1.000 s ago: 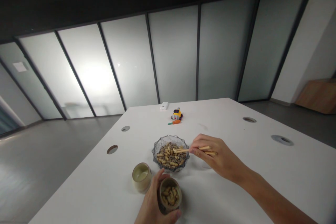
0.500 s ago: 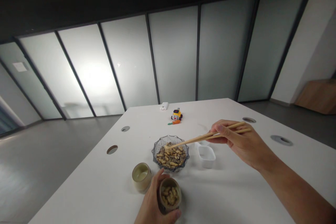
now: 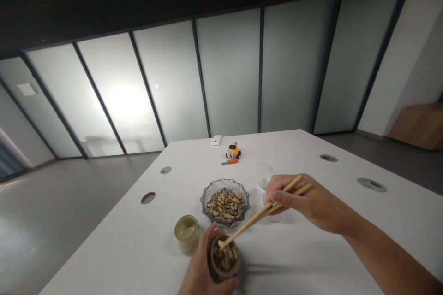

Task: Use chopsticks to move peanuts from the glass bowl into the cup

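Observation:
My left hand (image 3: 202, 269) wraps around a small brown cup (image 3: 224, 262) holding several peanuts, near the table's front edge. My right hand (image 3: 306, 200) grips a pair of wooden chopsticks (image 3: 258, 215); their tips hold a peanut right at the rim of that cup. Behind the cup stands a glass bowl (image 3: 225, 203) full of mixed peanuts and sunflower seeds. A second small cup (image 3: 187, 232), pale inside and with nothing in it, stands to the left.
A small white dish (image 3: 263, 185) is partly hidden behind my right hand. Farther back on the white table (image 3: 138, 244) lie a yellow toy (image 3: 233, 151), an orange carrot toy (image 3: 231, 161) and a white box (image 3: 216, 139). Round cable holes dot the table.
My right hand swung the chopsticks from the glass bowl down and toward me, bringing a peanut to the cup in my left hand. The left hand stayed put.

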### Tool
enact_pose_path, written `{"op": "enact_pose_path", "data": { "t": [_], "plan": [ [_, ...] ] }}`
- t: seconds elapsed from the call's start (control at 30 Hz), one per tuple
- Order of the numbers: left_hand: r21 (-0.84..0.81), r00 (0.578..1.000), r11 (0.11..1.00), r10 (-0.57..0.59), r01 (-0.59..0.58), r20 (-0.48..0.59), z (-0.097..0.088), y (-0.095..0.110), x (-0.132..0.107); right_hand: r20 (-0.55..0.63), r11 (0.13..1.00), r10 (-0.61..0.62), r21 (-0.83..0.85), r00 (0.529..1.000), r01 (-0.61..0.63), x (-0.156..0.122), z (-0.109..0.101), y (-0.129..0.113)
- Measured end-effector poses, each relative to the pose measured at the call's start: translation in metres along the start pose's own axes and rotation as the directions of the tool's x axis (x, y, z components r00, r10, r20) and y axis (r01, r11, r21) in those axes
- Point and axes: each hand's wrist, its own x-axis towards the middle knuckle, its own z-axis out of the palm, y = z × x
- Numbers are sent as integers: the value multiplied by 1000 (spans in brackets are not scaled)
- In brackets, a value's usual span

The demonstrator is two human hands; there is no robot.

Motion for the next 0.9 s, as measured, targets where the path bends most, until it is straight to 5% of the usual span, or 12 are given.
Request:
{"op": "enact_pose_path", "data": {
  "t": [0.23, 0.47, 0.63, 0.9],
  "plan": [
    [-14, 1000, 1000, 10, -10, -22, 1, 2, -1, -48, 984, -114, -143, 992, 107, 0, -1, 0],
    [-18, 1000, 1000, -1, 1, -7, 0, -1, -1, -205, 881, -293, -438, 934, 180, 6, -2, 12],
    [19, 1000, 1000, -13, 13, -11, 0, -1, 0, -164, 797, -357, -567, 920, 208, 14, 5, 23],
    [5, 1000, 1000, -19, 19, -10, 0, 2, -2, -79, 812, -318, -536, 945, 229, 17, 11, 31]
  ]
}}
